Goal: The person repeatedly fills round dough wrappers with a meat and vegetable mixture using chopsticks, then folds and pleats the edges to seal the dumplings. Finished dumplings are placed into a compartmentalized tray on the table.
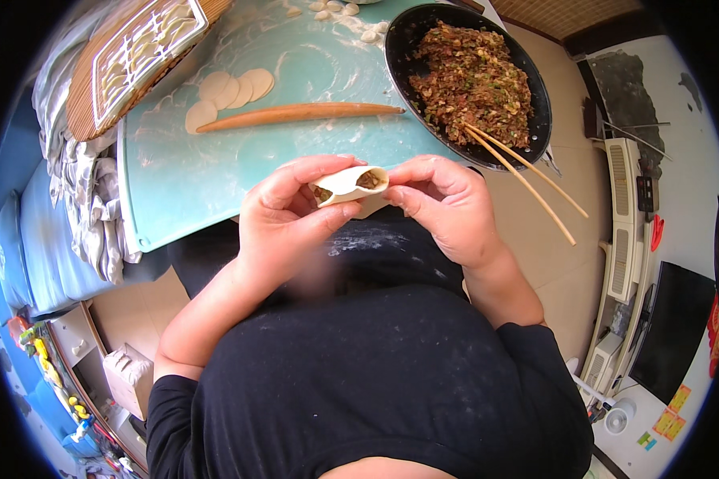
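Observation:
Between my two hands, in front of my body, is a dumpling (347,185), folded over and pinched at its middle. Brown filling shows through the gaps at both of its ends. My left hand (291,203) is closed round it, thumb in front and fingers behind. At the other end, my right hand (439,199) grips the wrapper's edge between thumb and fingertips. Beyond my hands a wooden rolling pin (303,113) lies on a floury teal board (168,180). Several round wrappers (230,89) overlap behind the pin's left end.
At the far right, a black pan (399,80) holds chopped filling (475,76), with chopsticks (531,176) resting across its near rim. A tray of dumplings (144,52) stands at the far left on a woven mat (84,96). Small dough pieces (369,36) lie near the pan.

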Demonstrator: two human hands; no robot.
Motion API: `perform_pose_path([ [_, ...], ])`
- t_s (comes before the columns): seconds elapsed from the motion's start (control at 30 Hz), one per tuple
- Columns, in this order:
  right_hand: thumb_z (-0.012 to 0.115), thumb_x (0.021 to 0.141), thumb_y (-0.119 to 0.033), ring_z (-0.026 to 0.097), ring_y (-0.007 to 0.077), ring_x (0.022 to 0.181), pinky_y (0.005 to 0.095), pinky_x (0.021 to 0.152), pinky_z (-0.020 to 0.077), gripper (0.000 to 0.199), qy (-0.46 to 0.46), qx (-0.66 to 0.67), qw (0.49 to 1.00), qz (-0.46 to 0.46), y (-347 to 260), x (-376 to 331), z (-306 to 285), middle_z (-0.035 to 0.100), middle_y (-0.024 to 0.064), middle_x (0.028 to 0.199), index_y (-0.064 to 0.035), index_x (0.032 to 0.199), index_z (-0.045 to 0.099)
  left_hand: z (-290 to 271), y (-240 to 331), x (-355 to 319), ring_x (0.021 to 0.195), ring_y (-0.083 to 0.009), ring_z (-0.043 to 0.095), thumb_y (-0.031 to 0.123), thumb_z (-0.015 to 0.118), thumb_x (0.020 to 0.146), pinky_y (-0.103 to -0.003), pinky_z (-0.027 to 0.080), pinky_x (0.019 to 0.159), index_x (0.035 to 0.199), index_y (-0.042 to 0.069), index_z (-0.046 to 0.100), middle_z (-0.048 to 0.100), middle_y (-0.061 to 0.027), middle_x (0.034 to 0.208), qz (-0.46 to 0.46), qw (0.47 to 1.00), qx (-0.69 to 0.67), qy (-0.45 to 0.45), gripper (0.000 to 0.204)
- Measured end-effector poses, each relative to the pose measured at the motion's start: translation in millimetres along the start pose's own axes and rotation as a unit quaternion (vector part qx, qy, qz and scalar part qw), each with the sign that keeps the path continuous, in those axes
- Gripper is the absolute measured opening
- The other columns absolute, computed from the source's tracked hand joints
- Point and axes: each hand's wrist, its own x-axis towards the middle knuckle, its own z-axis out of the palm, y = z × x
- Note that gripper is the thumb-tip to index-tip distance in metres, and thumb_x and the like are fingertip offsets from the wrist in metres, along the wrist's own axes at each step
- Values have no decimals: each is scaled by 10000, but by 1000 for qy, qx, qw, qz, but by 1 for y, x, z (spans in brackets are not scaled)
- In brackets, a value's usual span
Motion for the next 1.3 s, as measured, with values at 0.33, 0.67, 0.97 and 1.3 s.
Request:
perform_pose_path([
  [0.33,687,744,-27,571,96,666,227,595,463,132,29,-180,972,-150,-8,3,16,620,65,806,2,865,642,0,-8,4,903,-183,607,-64,688,671,-268,489,768,1035,7,596,620,-113,1002,149,961,222,68,382],
  [0.67,688,696,6,559,169,594,251,534,436,132,35,-294,909,-294,-3,12,15,595,94,697,-15,801,609,0,-4,3,888,-197,614,-67,694,646,-273,493,755,1034,23,604,623,-114,989,162,942,285,71,408],
  [0.97,611,767,40,558,116,782,219,666,453,218,-43,-186,969,-156,-11,18,-3,578,67,901,-2,981,614,-2,-2,-1,1078,-226,530,-152,605,693,-323,428,912,1096,-21,546,553,-143,1122,55,994,94,15,427],
  [1.3,651,725,12,545,171,682,254,597,440,144,-28,-240,945,-222,-13,13,10,582,83,818,-24,857,606,1,0,-2,985,-152,561,-117,610,728,-255,461,824,1086,-11,565,578,-113,1093,16,993,108,38,376],
])
